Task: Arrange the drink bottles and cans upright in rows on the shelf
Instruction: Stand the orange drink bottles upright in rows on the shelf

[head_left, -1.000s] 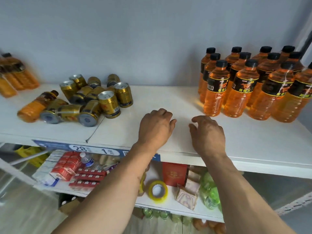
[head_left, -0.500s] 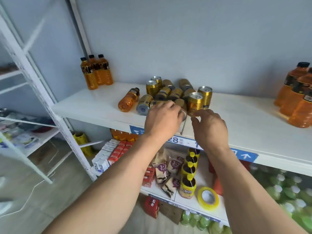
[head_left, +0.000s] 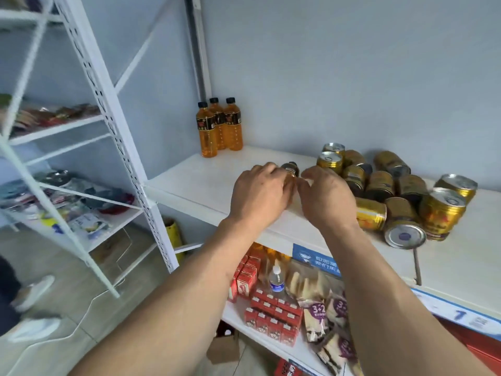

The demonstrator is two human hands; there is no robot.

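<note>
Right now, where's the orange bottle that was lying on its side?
In the head view it lies mid-shelf, mostly hidden under both hands: only the tipped bottle's black cap shows between the left hand and right hand, just left of the gold cans.

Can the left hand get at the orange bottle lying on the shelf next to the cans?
Probably yes: the left hand is already over the lying bottle, fingers curled around it, though the grip is hidden. Nothing lies between; the right hand hovers beside.

I see glossy gold metal cans [head_left: 401,196] right of my right hand [head_left: 326,198], 3 clear plastic bottles [head_left: 220,127] beyond my left hand [head_left: 260,196], on a smooth matt white shelf [head_left: 206,180].
</note>
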